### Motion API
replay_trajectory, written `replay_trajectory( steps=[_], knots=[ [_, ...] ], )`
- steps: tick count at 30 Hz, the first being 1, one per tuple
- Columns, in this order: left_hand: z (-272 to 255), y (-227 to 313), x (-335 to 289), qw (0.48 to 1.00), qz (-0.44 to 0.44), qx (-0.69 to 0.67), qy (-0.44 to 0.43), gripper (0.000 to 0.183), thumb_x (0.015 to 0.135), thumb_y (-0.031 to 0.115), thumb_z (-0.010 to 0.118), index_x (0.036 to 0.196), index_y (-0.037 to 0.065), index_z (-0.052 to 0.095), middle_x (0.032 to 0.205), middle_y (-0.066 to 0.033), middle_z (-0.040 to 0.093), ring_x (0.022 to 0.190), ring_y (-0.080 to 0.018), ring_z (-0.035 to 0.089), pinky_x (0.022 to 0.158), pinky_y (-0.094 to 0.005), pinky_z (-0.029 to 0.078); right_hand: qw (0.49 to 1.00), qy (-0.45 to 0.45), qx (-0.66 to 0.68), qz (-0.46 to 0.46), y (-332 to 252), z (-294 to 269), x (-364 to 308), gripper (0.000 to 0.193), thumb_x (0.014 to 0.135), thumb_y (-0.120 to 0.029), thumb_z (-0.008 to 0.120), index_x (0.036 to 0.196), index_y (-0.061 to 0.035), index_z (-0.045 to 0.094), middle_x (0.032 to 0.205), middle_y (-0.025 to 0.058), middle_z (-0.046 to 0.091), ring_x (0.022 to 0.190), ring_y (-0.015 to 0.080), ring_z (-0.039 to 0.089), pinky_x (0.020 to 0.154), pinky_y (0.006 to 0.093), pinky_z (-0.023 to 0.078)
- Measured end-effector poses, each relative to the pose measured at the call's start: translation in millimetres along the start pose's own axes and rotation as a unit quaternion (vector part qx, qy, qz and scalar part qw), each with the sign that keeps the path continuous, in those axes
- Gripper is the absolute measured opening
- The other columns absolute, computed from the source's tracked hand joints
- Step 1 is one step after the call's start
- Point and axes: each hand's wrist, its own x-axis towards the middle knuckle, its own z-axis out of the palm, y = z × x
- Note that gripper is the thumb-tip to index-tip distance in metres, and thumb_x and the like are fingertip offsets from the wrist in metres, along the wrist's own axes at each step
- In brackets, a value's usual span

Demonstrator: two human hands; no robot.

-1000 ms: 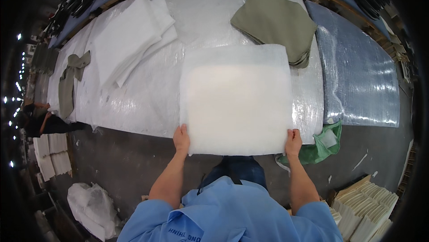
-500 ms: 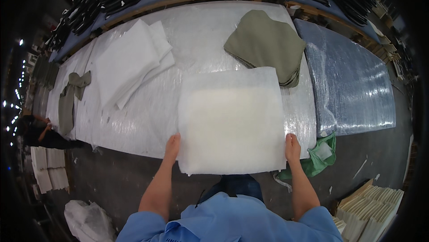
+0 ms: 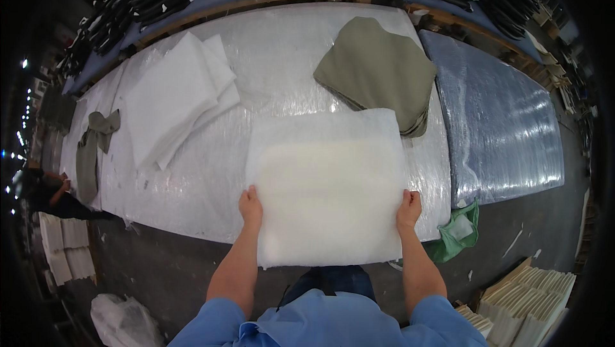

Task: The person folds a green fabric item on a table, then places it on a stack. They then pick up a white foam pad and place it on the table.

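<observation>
From up here I see my left hand and right hand each clamped on a side edge of a white padding sheet, thumbs on top and the rest of the fingers hidden underneath, so the grip looks closed on both sides. The sheet sits flat and roughly square over the near edge of the plastic-covered table, its far edge reaching to just beside the stack of olive fabric pieces and its near edge hanging past the table rim toward my body. My reading is that the sheet is mostly laid out but not let go: it is spread without visible folds, yet both hands are on it and it overhangs the table, so squaring it up and releasing seem to be what is left. My forearms come up from the lower edge nearly parallel, elbows in, wrists level with the sheet's lower third, hands well apart at the sheet's full width. Off to the left lies a pile of white padding, untouched, with an olive strip near the table's left end, and a green bag hangs near the right corner
</observation>
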Motion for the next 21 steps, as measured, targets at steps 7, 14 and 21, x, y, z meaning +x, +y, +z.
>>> replay_trajectory(
  steps=[7,14,21],
  knots=[
    [4.9,-6.7,3.1,0.985,-0.107,-0.139,0.005,0.045,0.106,0.040,0.056,0.103,-0.004,0.065,0.099,-0.0100,0.070,0.090,-0.0229,0.062,0.080,-0.0418,0.049,0.997,-0.027,0.043,0.060,15.5,4.4,5.8,0.030,0.103,-0.027,0.063,0.088,-0.0022,0.060,0.076,-0.0004,0.053,0.072,0.0100,0.045,0.066,0.0297,0.043],
    [-41.6,27.5,33.5,0.869,-0.269,-0.282,-0.306,0.072,0.103,0.058,0.053,0.146,0.000,0.052,0.137,-0.0128,0.065,0.127,-0.0247,0.061,0.103,-0.0376,0.050,0.954,-0.205,0.155,0.153,-25.6,-0.2,52.9,0.037,0.104,-0.034,0.062,0.084,-0.0039,0.059,0.075,-0.0011,0.050,0.072,0.0102,0.044,0.066,0.0298,0.041],
    [5.7,56.9,59.5,0.974,-0.089,-0.060,-0.199,0.064,0.105,0.052,0.055,0.130,-0.007,0.061,0.124,-0.0146,0.068,0.110,-0.0219,0.063,0.094,-0.0346,0.050,0.990,-0.130,0.039,-0.038,-49.0,43.2,78.2,0.031,0.103,-0.029,0.064,0.089,-0.0023,0.057,0.078,0.0004,0.053,0.074,0.0104,0.044,0.067,0.0302,0.042]
  ],
)
